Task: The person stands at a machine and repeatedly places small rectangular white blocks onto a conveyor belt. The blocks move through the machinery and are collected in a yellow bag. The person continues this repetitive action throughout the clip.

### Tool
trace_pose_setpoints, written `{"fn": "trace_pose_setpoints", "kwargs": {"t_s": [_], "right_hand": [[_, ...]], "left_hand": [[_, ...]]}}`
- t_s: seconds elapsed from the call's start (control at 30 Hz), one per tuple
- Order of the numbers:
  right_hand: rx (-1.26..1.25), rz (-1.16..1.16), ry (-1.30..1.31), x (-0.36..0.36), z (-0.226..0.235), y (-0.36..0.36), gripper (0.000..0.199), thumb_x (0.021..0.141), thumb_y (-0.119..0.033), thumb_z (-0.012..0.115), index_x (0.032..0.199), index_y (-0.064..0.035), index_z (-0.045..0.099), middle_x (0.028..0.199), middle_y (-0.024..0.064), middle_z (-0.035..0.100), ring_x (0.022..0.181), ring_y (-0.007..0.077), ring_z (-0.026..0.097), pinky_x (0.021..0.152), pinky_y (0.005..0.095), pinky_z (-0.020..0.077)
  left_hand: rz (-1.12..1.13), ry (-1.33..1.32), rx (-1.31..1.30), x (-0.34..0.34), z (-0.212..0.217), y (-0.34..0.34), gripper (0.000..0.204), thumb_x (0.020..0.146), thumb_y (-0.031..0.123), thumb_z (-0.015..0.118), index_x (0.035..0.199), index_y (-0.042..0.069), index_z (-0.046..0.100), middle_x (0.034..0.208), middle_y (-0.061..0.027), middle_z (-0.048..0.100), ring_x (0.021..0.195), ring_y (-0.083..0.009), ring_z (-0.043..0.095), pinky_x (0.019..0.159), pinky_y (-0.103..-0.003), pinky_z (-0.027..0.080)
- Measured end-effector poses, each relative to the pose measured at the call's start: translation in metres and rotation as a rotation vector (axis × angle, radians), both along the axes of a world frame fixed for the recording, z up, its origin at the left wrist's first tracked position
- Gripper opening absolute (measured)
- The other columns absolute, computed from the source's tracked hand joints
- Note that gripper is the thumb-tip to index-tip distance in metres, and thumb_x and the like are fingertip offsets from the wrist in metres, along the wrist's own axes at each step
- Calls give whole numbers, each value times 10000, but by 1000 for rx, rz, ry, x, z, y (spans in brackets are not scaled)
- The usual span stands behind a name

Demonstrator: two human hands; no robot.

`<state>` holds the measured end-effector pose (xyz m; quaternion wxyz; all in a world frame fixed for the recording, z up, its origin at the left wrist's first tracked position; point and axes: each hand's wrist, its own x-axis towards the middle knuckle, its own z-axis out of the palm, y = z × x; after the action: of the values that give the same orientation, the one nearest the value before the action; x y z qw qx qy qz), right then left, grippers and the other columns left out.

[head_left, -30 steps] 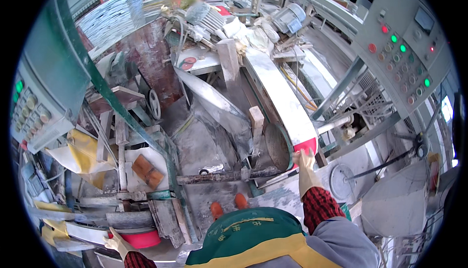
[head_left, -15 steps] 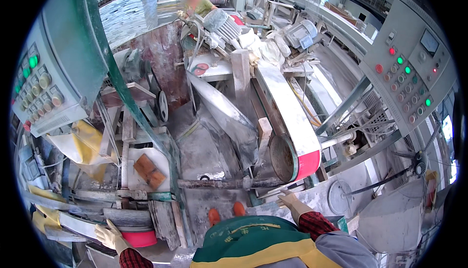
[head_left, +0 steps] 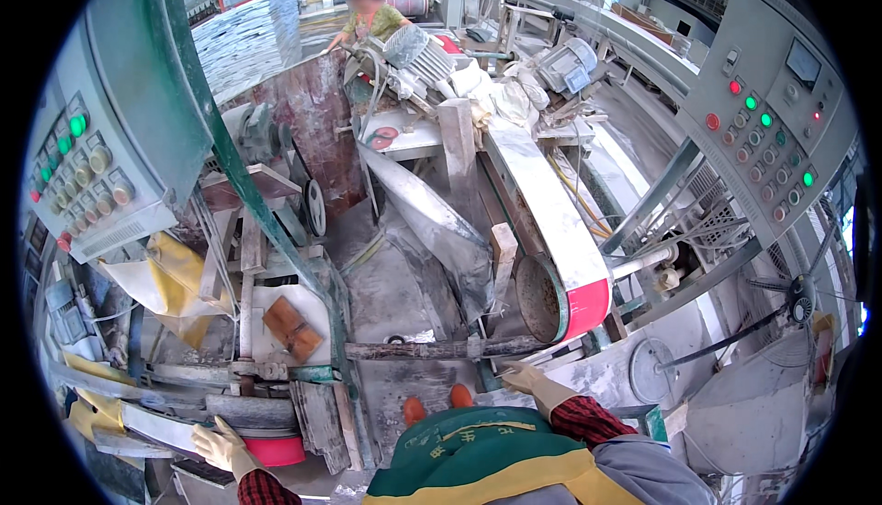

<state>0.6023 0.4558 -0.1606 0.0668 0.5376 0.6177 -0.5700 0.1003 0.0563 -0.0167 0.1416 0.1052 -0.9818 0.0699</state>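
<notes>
My left hand (head_left: 222,446), in a cream glove, is open with its fingers apart. It is over or beside the lower-left machine, next to a red curved belt end (head_left: 276,451) and a grey roller-like piece (head_left: 253,410); whether it touches them I cannot tell. My right hand (head_left: 535,385), gloved the same way, stretches its fingers leftward, holding nothing that I can see. It is below the larger belt's red end (head_left: 586,310) and close to a worn horizontal bar (head_left: 432,350). Red checked cuffs cover both wrists, and a green apron (head_left: 478,445) spans my front.
Button panels stand at left (head_left: 87,170) and right (head_left: 767,128), some lights green. A long white-topped belt (head_left: 551,202) runs away from me past dusty motors (head_left: 418,53). A brown block (head_left: 292,329) lies left. Beyond a stained board (head_left: 303,128), a co-worker (head_left: 375,20) leans in.
My right hand has moved left, nearer the worn bar. My left hand stays by the lower-left machine. The view has shifted slightly, and the co-worker's outstretched arm now shows at the board.
</notes>
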Motion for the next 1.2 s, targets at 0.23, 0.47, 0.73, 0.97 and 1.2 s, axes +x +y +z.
{"fn": "trace_pose_setpoints", "kwargs": {"t_s": [0.23, 0.47, 0.73, 0.97, 1.2], "right_hand": [[-76, -89, -1, 19, -13, -2, 565, 841, -181, 559, 1365, -54, 390, 902, 173, 671, 731, 200, 656, 632, 297, 540], [-139, -151, 42, 26, -33, -3, 576, 833, -160, 570, 1368, -55, 386, 857, 163, 667, 690, 199, 646, 623, 297, 535], [-91, -48, -19, 9, -12, -10, 568, 829, -175, 558, 1364, -76, 394, 860, 158, 666, 683, 197, 640, 640, 295, 535], [-21, 42, -64, 12, -28, 2, 576, 801, -202, 562, 1351, -102, 424, 861, 125, 674, 670, 184, 637, 630, 297, 531], [-19, 32, -133, 9, -15, 4, 616, 775, -195, 558, 1363, -90, 407, 854, 126, 671, 649, 170, 624, 587, 293, 518]], "left_hand": [[-48, 107, -40, 2, -11, -6, 568, 881, 515, 490, 1312, 166, 367, 1323, -89, 411, 1215, -283, 405, 919, -435, 406], [-76, 103, -83, 12, -6, 3, 574, 884, 511, 486, 1308, 142, 372, 1305, -99, 434, 1192, -283, 431, 927, -412, 399], [-65, 76, -105, 14, 2, 2, 543, 888, 508, 474, 1259, 113, 445, 1255, -128, 500, 1128, -300, 504, 889, -399, 431], [-198, 242, 369, -68, -38, -83, 715, 805, 580, 561, 1302, 77, 456, 1191, -207, 545, 1080, -368, 535, 925, -433, 433], [79, -47, 237, -67, -51, -53, 730, 759, 567, 603, 1357, 225, 362, 1361, -152, 353, 1119, -387, 460, 951, -440, 391]]}}
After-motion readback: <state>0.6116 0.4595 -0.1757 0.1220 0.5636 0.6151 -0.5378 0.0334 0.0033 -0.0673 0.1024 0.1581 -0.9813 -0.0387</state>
